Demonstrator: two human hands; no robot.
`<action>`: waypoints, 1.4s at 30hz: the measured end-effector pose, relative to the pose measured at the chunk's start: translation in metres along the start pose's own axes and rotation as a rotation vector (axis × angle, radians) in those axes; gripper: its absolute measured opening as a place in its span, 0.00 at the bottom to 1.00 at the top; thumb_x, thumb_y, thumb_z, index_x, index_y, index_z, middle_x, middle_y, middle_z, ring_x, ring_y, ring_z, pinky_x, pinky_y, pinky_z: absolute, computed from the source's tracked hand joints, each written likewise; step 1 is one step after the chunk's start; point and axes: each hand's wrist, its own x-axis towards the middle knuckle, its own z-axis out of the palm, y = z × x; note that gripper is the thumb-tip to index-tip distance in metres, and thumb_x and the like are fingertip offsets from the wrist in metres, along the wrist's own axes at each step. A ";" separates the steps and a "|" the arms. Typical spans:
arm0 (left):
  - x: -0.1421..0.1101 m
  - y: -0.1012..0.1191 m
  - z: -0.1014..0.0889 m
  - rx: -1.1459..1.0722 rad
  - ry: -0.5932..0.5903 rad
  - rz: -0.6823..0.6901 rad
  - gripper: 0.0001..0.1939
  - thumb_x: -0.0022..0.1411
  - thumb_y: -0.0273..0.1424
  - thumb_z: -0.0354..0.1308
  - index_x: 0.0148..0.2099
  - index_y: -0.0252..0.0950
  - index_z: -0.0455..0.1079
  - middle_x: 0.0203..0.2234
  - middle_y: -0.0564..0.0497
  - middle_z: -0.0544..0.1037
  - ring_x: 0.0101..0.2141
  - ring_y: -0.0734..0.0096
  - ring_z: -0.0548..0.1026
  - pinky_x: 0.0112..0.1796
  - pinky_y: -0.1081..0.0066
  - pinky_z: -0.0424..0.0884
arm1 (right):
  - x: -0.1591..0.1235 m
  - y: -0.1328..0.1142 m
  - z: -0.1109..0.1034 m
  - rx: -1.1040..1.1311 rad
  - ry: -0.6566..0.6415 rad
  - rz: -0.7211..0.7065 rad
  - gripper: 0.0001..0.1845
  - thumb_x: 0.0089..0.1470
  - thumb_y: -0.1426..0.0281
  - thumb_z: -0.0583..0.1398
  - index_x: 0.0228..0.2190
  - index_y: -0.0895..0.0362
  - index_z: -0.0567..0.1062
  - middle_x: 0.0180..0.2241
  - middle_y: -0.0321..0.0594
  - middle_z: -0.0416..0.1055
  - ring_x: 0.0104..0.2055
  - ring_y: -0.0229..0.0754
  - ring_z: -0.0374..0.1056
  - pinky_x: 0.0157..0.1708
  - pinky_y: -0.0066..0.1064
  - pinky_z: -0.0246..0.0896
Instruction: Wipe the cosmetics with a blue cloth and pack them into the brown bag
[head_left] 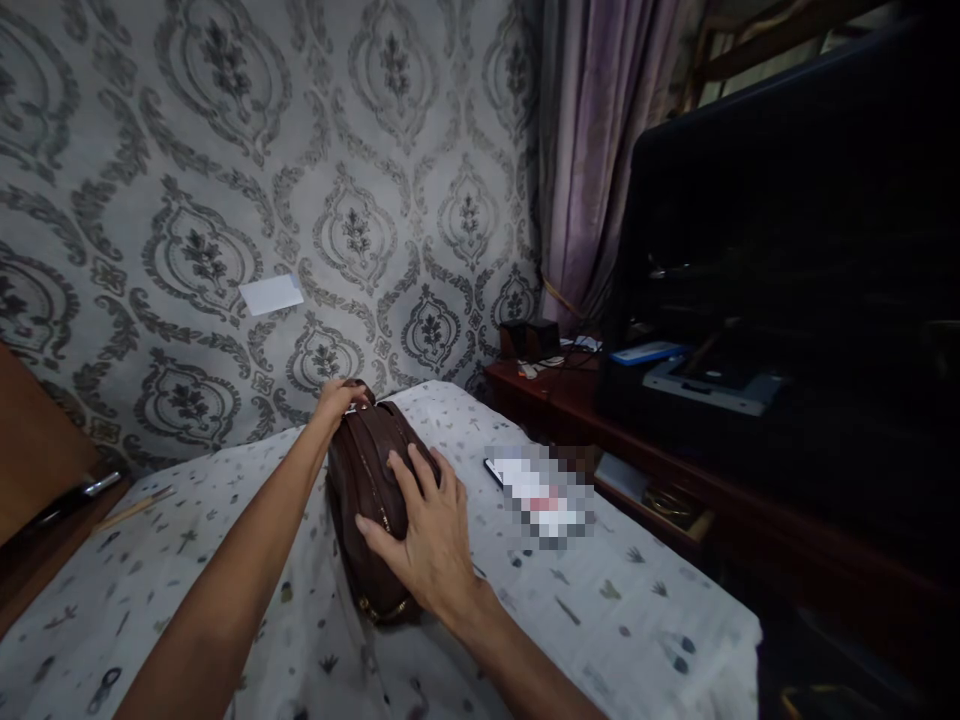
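Observation:
A dark brown leather bag with brass-coloured zips lies on a white printed cloth. At the bag's far end, my left hand is closed around a part that looks like its strap or handle; the fingertips are partly hidden. My right hand rests on the bag's right side with fingers spread, the thumb near the zip on top. Right of the bag, a phone with a lit screen lies on the cloth, partly blurred out.
Patterned wallpaper with a white card stands behind the bed. At right is a dark red desk with an open drawer, beside a large black screen-like panel. A purple curtain hangs in the corner. A thin stick lies at left.

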 end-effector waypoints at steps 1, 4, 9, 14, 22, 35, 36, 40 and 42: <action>-0.001 0.000 0.000 -0.003 -0.007 0.004 0.19 0.68 0.37 0.59 0.57 0.34 0.68 0.52 0.44 0.74 0.47 0.60 0.76 0.46 0.55 0.76 | 0.000 0.000 0.000 -0.004 -0.001 0.002 0.39 0.51 0.51 0.66 0.60 0.55 0.69 0.63 0.50 0.65 0.64 0.66 0.56 0.58 0.62 0.57; -0.005 0.001 -0.003 0.008 -0.045 0.023 0.17 0.68 0.37 0.59 0.55 0.34 0.69 0.50 0.44 0.75 0.45 0.62 0.77 0.44 0.57 0.77 | 0.000 0.000 0.001 -0.019 0.002 0.003 0.39 0.52 0.51 0.65 0.60 0.54 0.68 0.63 0.51 0.64 0.64 0.66 0.56 0.57 0.62 0.58; -0.015 0.007 -0.009 -0.020 -0.084 0.138 0.16 0.61 0.42 0.64 0.37 0.31 0.75 0.31 0.50 0.79 0.33 0.69 0.77 0.37 0.67 0.73 | 0.000 0.001 0.003 -0.031 0.018 0.000 0.38 0.52 0.51 0.65 0.60 0.54 0.68 0.65 0.52 0.61 0.65 0.66 0.55 0.56 0.61 0.60; -0.015 0.009 -0.010 0.017 -0.095 0.182 0.17 0.57 0.43 0.66 0.31 0.32 0.74 0.26 0.50 0.78 0.30 0.69 0.76 0.35 0.70 0.71 | 0.000 0.001 0.003 -0.026 0.024 0.001 0.38 0.53 0.51 0.65 0.60 0.55 0.68 0.64 0.53 0.62 0.65 0.65 0.55 0.56 0.61 0.59; -0.017 -0.002 -0.031 0.329 -0.052 0.072 0.16 0.68 0.37 0.59 0.53 0.33 0.70 0.47 0.46 0.76 0.43 0.63 0.77 0.43 0.59 0.77 | -0.001 0.002 0.004 -0.038 0.027 -0.006 0.37 0.54 0.52 0.64 0.61 0.55 0.67 0.64 0.52 0.63 0.64 0.65 0.56 0.57 0.61 0.59; -0.039 0.010 -0.042 0.616 0.076 0.098 0.18 0.68 0.37 0.59 0.56 0.34 0.69 0.51 0.44 0.75 0.47 0.60 0.76 0.47 0.55 0.76 | 0.000 0.002 0.005 -0.050 0.044 -0.015 0.36 0.55 0.51 0.63 0.60 0.55 0.67 0.63 0.52 0.64 0.64 0.63 0.55 0.57 0.59 0.58; -0.041 0.011 -0.041 0.610 0.086 0.109 0.17 0.68 0.37 0.59 0.55 0.34 0.70 0.50 0.45 0.75 0.47 0.61 0.76 0.46 0.56 0.76 | 0.000 0.002 0.005 -0.046 0.047 -0.016 0.36 0.55 0.51 0.63 0.60 0.55 0.68 0.63 0.52 0.64 0.64 0.63 0.55 0.57 0.59 0.58; -0.047 0.014 -0.039 0.571 0.131 0.157 0.14 0.68 0.39 0.58 0.47 0.33 0.73 0.42 0.48 0.78 0.41 0.65 0.77 0.44 0.59 0.75 | 0.000 0.002 0.004 -0.033 0.045 -0.014 0.35 0.55 0.51 0.63 0.58 0.57 0.69 0.62 0.54 0.65 0.64 0.63 0.55 0.57 0.59 0.58; -0.050 0.015 -0.038 0.547 0.149 0.191 0.12 0.67 0.37 0.58 0.37 0.34 0.73 0.34 0.50 0.78 0.38 0.64 0.76 0.42 0.63 0.72 | 0.001 0.001 0.003 -0.034 0.043 -0.010 0.34 0.55 0.51 0.63 0.57 0.57 0.70 0.62 0.54 0.65 0.64 0.63 0.55 0.57 0.58 0.58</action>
